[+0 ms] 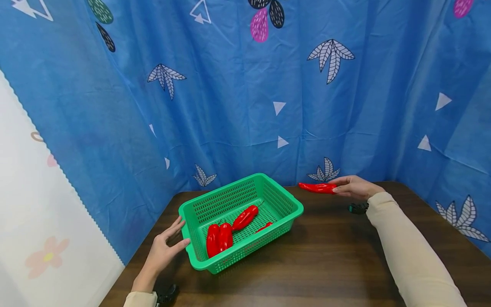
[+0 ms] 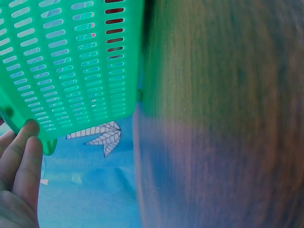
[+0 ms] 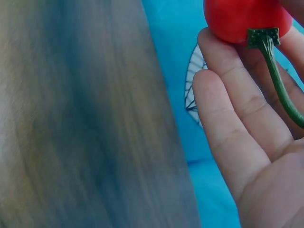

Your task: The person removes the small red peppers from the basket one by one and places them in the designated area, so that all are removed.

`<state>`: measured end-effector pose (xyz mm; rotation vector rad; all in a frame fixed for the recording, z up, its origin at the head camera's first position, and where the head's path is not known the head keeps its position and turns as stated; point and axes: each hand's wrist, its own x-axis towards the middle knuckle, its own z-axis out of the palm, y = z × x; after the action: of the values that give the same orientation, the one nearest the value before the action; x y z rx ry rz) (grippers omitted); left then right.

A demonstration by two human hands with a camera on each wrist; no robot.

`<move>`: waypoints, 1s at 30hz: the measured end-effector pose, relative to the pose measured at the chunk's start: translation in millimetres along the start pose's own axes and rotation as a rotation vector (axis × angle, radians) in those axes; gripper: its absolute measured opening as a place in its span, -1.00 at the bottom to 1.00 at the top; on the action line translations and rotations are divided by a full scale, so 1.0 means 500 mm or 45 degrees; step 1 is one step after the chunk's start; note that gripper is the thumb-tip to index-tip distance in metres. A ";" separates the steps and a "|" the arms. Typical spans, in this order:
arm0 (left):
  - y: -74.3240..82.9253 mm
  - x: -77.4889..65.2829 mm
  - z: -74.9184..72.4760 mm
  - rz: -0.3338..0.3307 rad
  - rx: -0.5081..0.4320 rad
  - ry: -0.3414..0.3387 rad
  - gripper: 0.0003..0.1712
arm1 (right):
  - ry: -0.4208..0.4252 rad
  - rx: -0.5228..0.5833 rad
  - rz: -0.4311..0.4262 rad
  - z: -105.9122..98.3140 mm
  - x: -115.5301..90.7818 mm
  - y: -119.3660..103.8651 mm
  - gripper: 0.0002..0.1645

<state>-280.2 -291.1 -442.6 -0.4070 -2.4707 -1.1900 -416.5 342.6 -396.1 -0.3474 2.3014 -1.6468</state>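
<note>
My right hand (image 1: 354, 187) pinches a red chili pepper (image 1: 317, 188) by its stem end, raised over the back right of the table, its tip pointing left. The right wrist view shows the thumb and fingers around the pepper's thick end (image 3: 237, 19), with the green stem (image 3: 275, 78) curving down past them. At the left end of a green plastic basket (image 1: 245, 249), my left hand (image 1: 163, 251) touches the rim with straight fingers, thumb spread apart. Inside the basket lie several red peppers (image 1: 245, 217); one by the near wall is partly hidden.
The basket stands at an angle on a dark brown wooden table (image 1: 318, 260). A blue patterned curtain (image 1: 238, 106) hangs right behind the table and along its sides. A white cloth with printed flowers (image 1: 42, 238) hangs at the left.
</note>
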 end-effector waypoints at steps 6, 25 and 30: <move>0.000 0.000 -0.001 -0.007 0.012 0.003 -0.31 | -0.023 -0.011 0.022 0.002 -0.005 0.017 -0.22; -0.004 -0.001 0.004 0.012 -0.052 0.000 -0.30 | 0.096 -0.137 0.125 0.007 -0.018 0.089 -0.23; -0.004 -0.001 0.004 0.000 -0.055 -0.009 -0.30 | 0.137 -0.143 0.159 0.007 -0.017 0.105 -0.24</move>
<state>-280.8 -290.8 -445.1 -0.4235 -2.4548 -1.2455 -408.6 359.1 -446.0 -0.1387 2.4467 -1.5150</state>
